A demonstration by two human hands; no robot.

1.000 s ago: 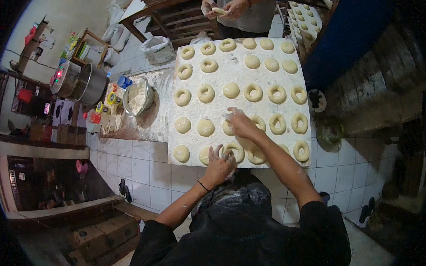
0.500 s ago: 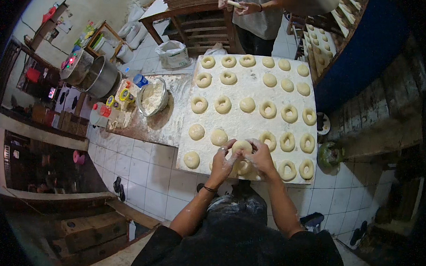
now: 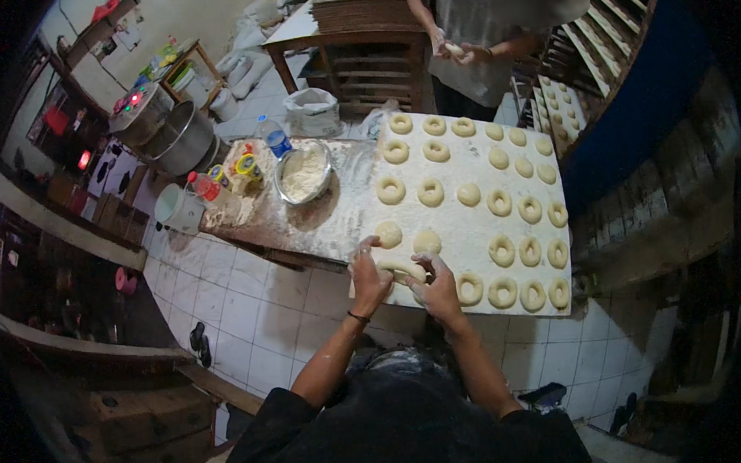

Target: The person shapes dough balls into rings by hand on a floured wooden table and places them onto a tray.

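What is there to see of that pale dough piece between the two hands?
The pale cream dough piece looks soft and smooth, like a ring elongated sideways, its opening only partly visible. The flour-dusted left hand holds its left end, the right hand its right. It is over the near part of the white floured board; whether it touches the board is unclear.

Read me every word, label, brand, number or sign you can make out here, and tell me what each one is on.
Nothing reads clearly in this view.
Blue-labelled bottle: label too small to read.
Red-topped bottle: too small and blurred.
Yellow tub: too small and blurred.
White sack: any print too blurred to make out.
Dough pieces: no lettering visible.
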